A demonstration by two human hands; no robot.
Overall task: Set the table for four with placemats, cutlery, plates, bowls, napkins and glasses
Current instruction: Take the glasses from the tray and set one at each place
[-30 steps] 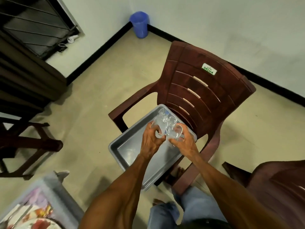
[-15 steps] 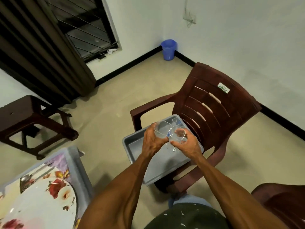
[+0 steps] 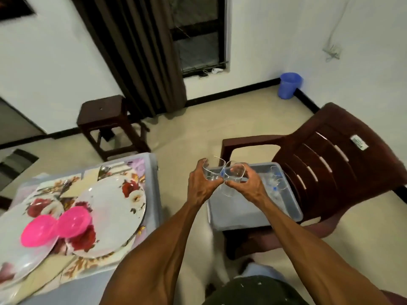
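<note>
In the middle of the frame, the left hand [image 3: 203, 186] is wrapped tight around one clear glass [image 3: 211, 173]. The right hand [image 3: 246, 183] grips a second glass [image 3: 234, 175]. The glasses touch, above the grey tray [image 3: 253, 213] on the brown chair [image 3: 330, 159]. Plates [image 3: 110, 212] and pink bowls [image 3: 57, 225] fill the lower left.

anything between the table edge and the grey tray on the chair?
Head view: only bare beige floor between the blue-covered table and grey plastic tray; the left forearm crosses above it.

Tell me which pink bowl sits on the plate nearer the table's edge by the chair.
The right-hand pink bowl, resting on the floral plate closest to that edge.
</note>
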